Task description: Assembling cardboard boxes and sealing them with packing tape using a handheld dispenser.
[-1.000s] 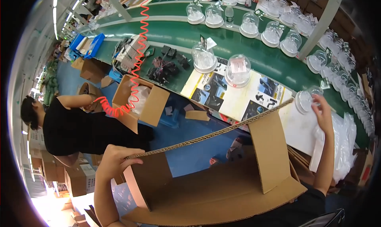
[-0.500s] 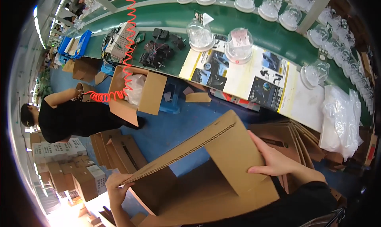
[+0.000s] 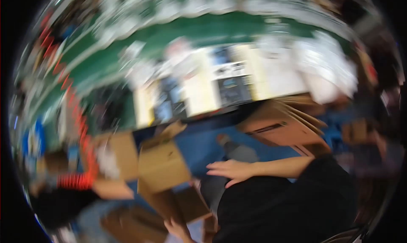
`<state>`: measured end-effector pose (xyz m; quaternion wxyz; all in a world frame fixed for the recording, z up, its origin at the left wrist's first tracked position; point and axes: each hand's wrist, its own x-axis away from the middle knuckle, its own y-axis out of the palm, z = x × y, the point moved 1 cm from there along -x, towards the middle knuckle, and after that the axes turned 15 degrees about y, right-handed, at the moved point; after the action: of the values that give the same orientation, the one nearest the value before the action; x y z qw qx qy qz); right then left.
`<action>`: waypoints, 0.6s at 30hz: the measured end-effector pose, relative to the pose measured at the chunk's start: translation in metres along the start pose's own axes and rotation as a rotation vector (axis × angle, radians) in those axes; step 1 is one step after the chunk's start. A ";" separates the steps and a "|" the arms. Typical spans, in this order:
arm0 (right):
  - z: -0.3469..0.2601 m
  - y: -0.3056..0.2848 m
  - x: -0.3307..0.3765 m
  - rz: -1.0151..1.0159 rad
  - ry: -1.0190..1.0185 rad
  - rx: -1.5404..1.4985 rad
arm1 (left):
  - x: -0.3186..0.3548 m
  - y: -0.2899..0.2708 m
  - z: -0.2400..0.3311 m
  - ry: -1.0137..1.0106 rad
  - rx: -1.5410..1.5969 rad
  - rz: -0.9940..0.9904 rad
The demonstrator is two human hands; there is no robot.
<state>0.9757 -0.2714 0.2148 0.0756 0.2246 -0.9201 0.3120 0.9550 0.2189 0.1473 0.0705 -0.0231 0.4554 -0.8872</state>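
Note:
The whole picture is smeared by motion. My right hand [image 3: 232, 171] is stretched out flat in front of my body, fingers extended and holding nothing. Left of it, an open cardboard box [image 3: 164, 165] stands tilted, its flaps up and its dark inside turned toward me. At the lower edge, my left hand [image 3: 176, 229] is by the near side of that box; blur hides whether its fingers grip the cardboard or only lie against it.
Flattened cartons [image 3: 280, 126] lean under the bench on the right. Clear plastic bags [image 3: 324, 67] lie on the green bench [image 3: 212, 28] among blurred clear domes. A co-worker's arm [image 3: 112, 188] reaches in from the left beside another open carton [image 3: 123, 156] and a red coiled hose [image 3: 78, 115].
The view has swung to the right. My right hand has let go of the cardboard box and is now apart from it. The box is farther from me, to the left.

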 end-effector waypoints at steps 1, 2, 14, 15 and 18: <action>-0.002 0.024 -0.013 0.026 0.003 -0.001 | -0.001 0.002 -0.011 -0.057 0.179 0.056; -0.005 0.038 -0.014 0.044 0.095 0.175 | -0.027 -0.014 0.021 0.062 -0.219 -0.223; 0.038 0.248 0.012 -0.002 0.735 0.183 | -0.148 0.061 0.037 0.699 -0.484 -0.643; 0.034 0.246 0.015 0.002 0.739 0.171 | -0.151 0.072 0.047 0.740 -0.488 -0.682; 0.025 0.232 0.059 0.176 0.824 -0.034 | -0.155 0.111 0.059 0.881 -0.446 -0.691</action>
<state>0.8167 -0.1451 0.0863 0.4141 0.0002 -0.8335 0.3658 1.1264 0.1302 0.0950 -0.4237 0.1858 0.5832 -0.6678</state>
